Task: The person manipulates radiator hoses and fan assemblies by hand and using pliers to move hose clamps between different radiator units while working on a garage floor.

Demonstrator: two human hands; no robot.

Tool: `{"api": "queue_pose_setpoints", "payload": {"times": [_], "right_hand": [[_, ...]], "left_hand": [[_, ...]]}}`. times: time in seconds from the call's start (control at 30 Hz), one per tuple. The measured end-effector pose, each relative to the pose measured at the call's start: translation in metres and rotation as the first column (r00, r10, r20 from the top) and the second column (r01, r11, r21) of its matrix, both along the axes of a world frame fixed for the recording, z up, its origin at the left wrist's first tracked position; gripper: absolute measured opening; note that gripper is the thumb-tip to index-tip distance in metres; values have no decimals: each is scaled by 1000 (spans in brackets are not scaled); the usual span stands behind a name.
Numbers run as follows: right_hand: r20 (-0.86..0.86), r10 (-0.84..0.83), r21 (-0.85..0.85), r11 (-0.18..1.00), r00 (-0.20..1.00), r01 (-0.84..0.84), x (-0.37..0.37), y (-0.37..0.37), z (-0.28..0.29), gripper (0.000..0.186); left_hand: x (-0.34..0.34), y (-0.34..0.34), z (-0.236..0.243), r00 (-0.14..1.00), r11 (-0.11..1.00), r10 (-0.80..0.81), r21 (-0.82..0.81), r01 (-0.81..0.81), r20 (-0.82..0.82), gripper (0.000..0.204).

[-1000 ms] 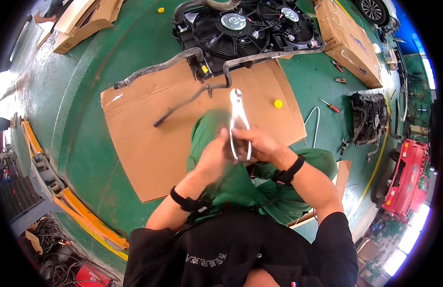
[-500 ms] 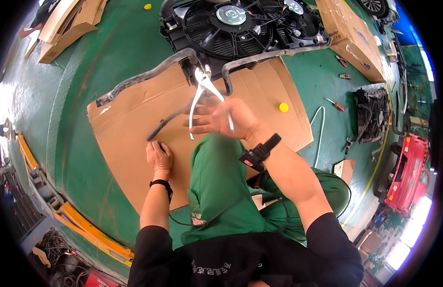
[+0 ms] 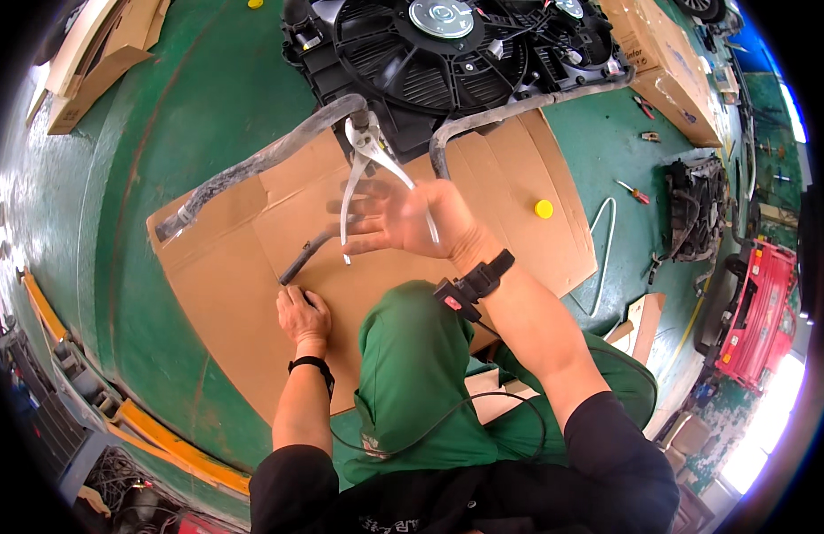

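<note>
My right hand (image 3: 403, 218) holds silver long-handled pliers (image 3: 365, 147) palm up, its fingers reaching loosely across the spread handles. The jaws sit at the lower end of a thick grey hose (image 3: 269, 160), by the black radiator fan assembly (image 3: 430, 67); their exact contact cannot be made out. Behind the fingers passes a thinner dark hose (image 3: 300, 260), its free end over the cardboard sheet (image 3: 225, 285). Close to that end, my left hand (image 3: 303, 318) rests on the cardboard with curled fingers. Whatever lies under those fingers is hidden.
A second grey hose (image 3: 519, 111) curves along the fan assembly's near edge. On the right are a yellow cap (image 3: 543, 209), a screwdriver (image 3: 634, 192), a bent white tube (image 3: 600, 258) and a dark vehicle part (image 3: 692, 209). Cardboard boxes (image 3: 665, 76) stand farther back.
The view has shifted slightly, so the fan assembly and hoses look a little nearer. Both hands keep nearly the same places. The pliers' handles look slightly wider apart.
</note>
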State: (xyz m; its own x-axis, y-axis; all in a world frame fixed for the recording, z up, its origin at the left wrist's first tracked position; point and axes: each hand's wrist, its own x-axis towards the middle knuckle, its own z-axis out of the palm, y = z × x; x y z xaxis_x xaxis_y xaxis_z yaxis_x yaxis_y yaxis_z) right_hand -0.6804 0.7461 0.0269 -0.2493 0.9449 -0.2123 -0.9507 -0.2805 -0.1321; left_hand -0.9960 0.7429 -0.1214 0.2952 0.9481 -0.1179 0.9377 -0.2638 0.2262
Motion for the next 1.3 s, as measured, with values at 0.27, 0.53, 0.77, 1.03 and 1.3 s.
{"api": "queue_pose_setpoints", "payload": {"times": [0.27, 0.53, 0.77, 1.03, 1.3], "right_hand": [[2, -3, -25, 1000, 1000, 3, 2, 7, -5, 74], [84, -36, 62, 998, 996, 31, -3, 5, -29, 78], [120, -96, -24, 995, 988, 100, -9, 0, -35, 71], [203, -97, -67, 991, 974, 113, -11, -6, -39, 61], [54, -125, -119, 984, 991, 131, -15, -4, -21, 52]], "left_hand": [[0, -1, -1, 999, 999, 2, -33, -3, -38, 14], [2, -2, -1, 998, 999, 7, -32, -9, -70, 14], [3, -1, -1, 998, 1000, -3, -7, 3, -65, 13], [3, -3, -2, 998, 1000, -6, -3, 5, -65, 13], [5, -3, -2, 998, 1000, -6, -7, 6, -66, 14]]}}
